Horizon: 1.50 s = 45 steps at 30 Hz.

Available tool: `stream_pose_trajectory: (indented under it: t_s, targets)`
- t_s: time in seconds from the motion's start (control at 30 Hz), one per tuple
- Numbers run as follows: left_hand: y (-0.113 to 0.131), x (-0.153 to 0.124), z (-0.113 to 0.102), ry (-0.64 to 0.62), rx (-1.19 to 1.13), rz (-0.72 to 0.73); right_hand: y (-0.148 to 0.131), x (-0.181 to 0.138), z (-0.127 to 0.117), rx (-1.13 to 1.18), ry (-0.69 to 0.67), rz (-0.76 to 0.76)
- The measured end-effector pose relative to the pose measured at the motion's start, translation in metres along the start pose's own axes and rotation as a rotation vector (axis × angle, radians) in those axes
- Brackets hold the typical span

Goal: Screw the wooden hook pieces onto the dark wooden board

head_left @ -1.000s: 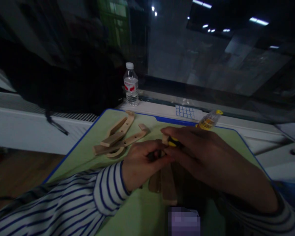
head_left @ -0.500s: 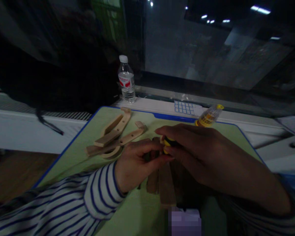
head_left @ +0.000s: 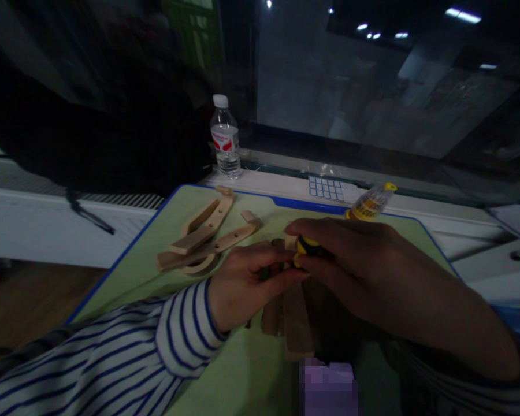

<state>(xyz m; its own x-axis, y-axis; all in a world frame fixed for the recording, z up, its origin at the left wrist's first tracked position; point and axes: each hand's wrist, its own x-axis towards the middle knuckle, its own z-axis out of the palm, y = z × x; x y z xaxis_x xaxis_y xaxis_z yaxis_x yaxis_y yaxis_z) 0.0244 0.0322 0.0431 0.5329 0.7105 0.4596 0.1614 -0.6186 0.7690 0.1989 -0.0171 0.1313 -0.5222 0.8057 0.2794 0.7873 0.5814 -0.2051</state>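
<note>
My right hand is closed around a yellow-and-black screwdriver; only part of its handle shows and its shaft is hidden. Thumb and forefinger of my left hand pinch together just under the yellow end, and what they grip is hidden. Below both hands a wooden bar lies lengthwise toward me. Against its left side sits a second wooden piece, partly covered by my fingers. A small dark item, perhaps a screw, lies left of that piece.
Several curved wooden parts with drilled holes lie at the left on the green table. A water bottle and a tilted yellow-capped bottle stand beyond its far edge. A blurred purple item is at the near edge.
The view has shifted slightly. A little more of the yellow handle shows between my right fingers. Both hands keep their grip over the wooden bar.
</note>
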Motion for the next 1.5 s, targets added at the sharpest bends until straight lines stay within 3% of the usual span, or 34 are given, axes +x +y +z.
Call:
stream_pose_trajectory:
  t_s: [0.33,0.53,0.83,1.03,1.5]
  targets:
    - [-0.0045,-0.0019,0.0011,-0.044,-0.022,-0.007,-0.0012,-0.0001,0.0019,-0.013,-0.014,0.024]
    - [-0.0011,-0.0028,0.0024,0.067,0.092,0.041,-0.0034,0.0009,0.0011,-0.015,-0.013,0.028]
    - [0.0001,0.0014,-0.0002,0.085,0.117,0.038,0.0000,0.0012,0.0043,0.037,0.057,-0.031]
    - [0.0021,0.0004,0.0004,0.051,0.082,0.029,-0.0013,0.0002,-0.0007,0.093,0.063,-0.070]
    - [-0.0043,0.0003,-0.0023,-0.052,0.062,0.014,-0.0020,0.0018,-0.0008,0.093,0.017,0.002]
